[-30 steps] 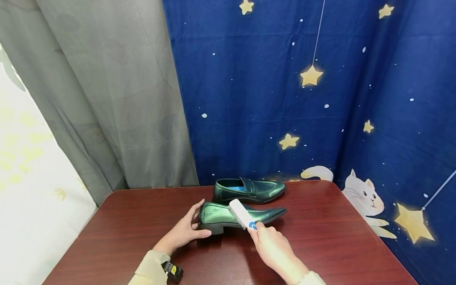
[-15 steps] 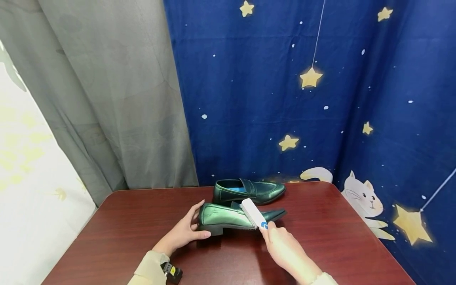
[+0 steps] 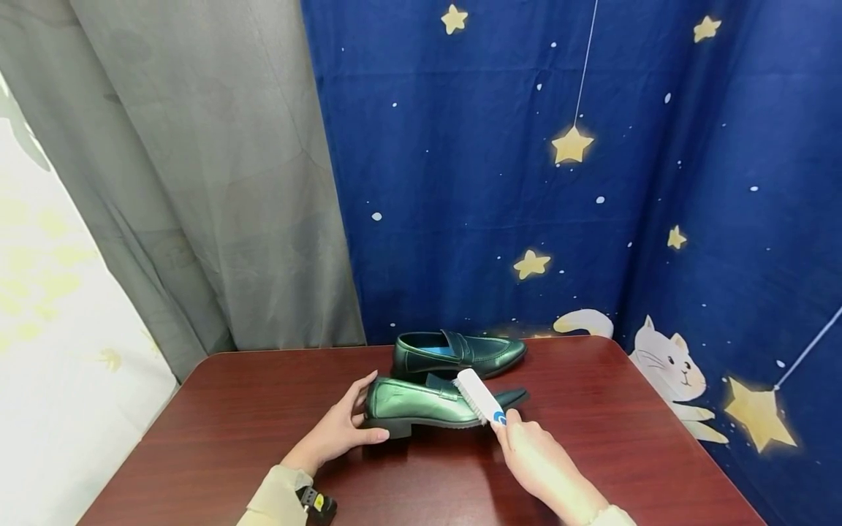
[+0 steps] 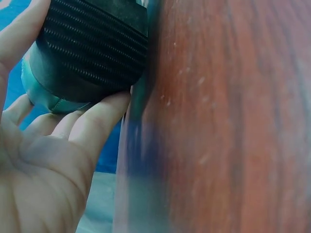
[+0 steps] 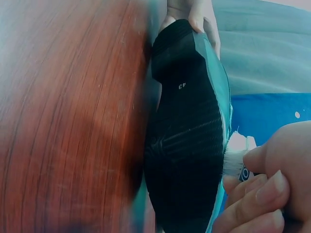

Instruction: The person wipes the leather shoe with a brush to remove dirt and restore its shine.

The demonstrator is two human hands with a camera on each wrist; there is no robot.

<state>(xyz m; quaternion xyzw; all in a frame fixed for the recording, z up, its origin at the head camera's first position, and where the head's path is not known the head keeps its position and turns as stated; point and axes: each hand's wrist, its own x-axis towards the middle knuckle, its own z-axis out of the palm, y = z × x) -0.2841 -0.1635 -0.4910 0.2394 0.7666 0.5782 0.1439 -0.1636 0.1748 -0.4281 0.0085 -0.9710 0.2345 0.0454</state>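
Observation:
A green shoe (image 3: 411, 402) lies tilted on its side near the table's middle, its black sole (image 5: 187, 121) facing the right wrist camera. My left hand (image 3: 338, 431) grips its heel (image 4: 92, 53), thumb on the near side and fingers behind. My right hand (image 3: 542, 464) holds a white brush (image 3: 479, 394) by its handle, bristles against the shoe's upper towards the toe; in the right wrist view the bristles (image 5: 233, 160) touch the green side. A second green shoe (image 3: 490, 352) with a blue insole stands upright just behind.
The red-brown table (image 3: 230, 424) has its back edge close behind the second shoe. A grey curtain (image 3: 263, 219) and a blue curtain (image 3: 447, 168) with stars hang beyond it. A small black device (image 3: 317, 504) is at my left wrist.
My right hand and the brush have moved right along the shoe, from its middle towards the toe. The left hand keeps its grip on the heel.

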